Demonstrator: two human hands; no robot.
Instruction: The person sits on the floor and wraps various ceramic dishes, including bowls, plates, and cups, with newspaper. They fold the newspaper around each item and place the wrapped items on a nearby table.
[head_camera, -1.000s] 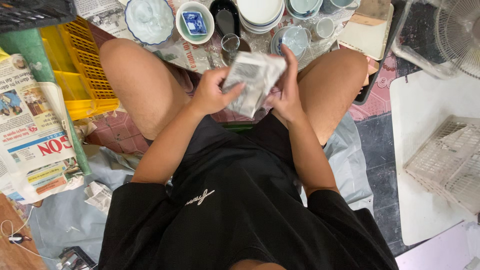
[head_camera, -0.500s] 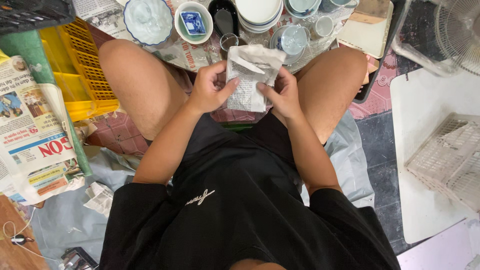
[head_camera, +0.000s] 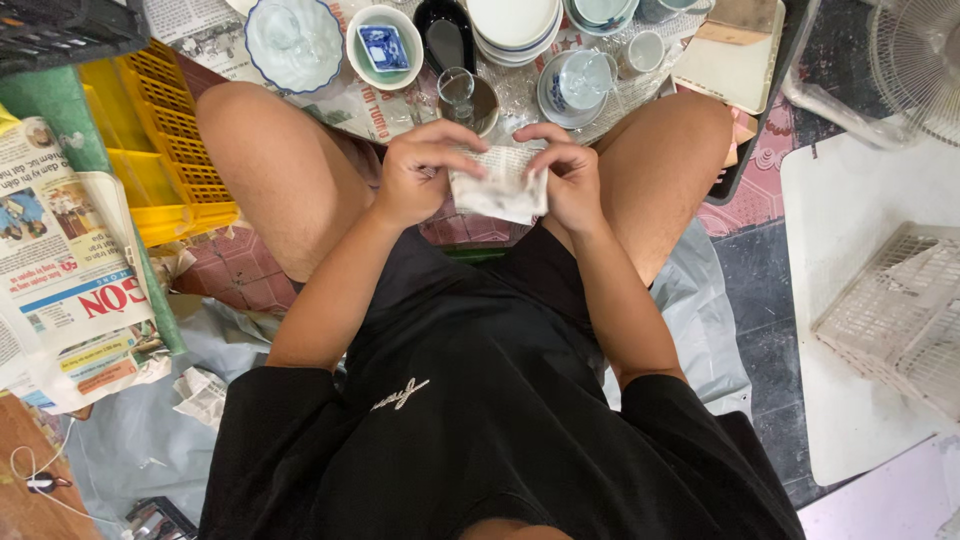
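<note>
A small bundle wrapped in newspaper (head_camera: 500, 185) sits between both my hands, just above my lap and between my knees. My left hand (head_camera: 420, 172) grips its left side with the fingers curled over the top edge. My right hand (head_camera: 570, 175) holds the right side, thumb and fingers pinching the paper. What is inside the wrapping is hidden. Just beyond my hands stand a small clear glass (head_camera: 457, 92) on a brown saucer and a cup on a saucer (head_camera: 580, 80).
Crockery is spread on newspaper ahead: a blue-rimmed glass bowl (head_camera: 295, 40), a green bowl holding a blue dish (head_camera: 385, 45), stacked white plates (head_camera: 515, 25). A yellow crate (head_camera: 150, 140) and newspapers (head_camera: 60, 260) lie left. A white basket (head_camera: 900, 310) and a fan (head_camera: 915, 60) are right.
The paper was larger and held up near the dishes; it is now folded smaller and tighter, and both hands have drawn it down closer to my lap.
</note>
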